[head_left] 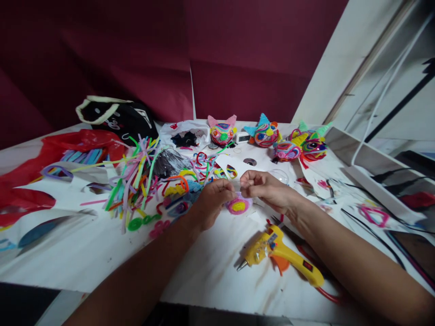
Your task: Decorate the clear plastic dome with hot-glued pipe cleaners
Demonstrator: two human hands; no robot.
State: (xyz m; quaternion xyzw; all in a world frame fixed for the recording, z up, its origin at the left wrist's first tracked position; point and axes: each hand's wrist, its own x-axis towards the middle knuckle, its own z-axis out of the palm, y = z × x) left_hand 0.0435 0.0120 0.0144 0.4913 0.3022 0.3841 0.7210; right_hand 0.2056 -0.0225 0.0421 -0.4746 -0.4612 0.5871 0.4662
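My left hand (217, 201) and my right hand (261, 190) are raised close together over the table, each with thumb and fingers pinched. What lies in the pinches is too small to make out. Just below the fingertips is a rounded piece of coiled fuzzy strips (238, 206), lilac and pink with a yellow middle; whether the fingers touch it I cannot tell. Nearer to me, a yellow hot glue gun (280, 253) rests on its side, its nozzle pointing left. A clear plastic dome (280, 176) sits behind my right hand.
Bundled pipe cleaners (136, 181) and loose coiled pieces cover the left side, beside a red plastic bag (84, 140). Several colourful eared figures (222, 131) stand at the back near a black bag (118, 120). At right are a white power strip (384, 194), cables and a phone (413, 253).
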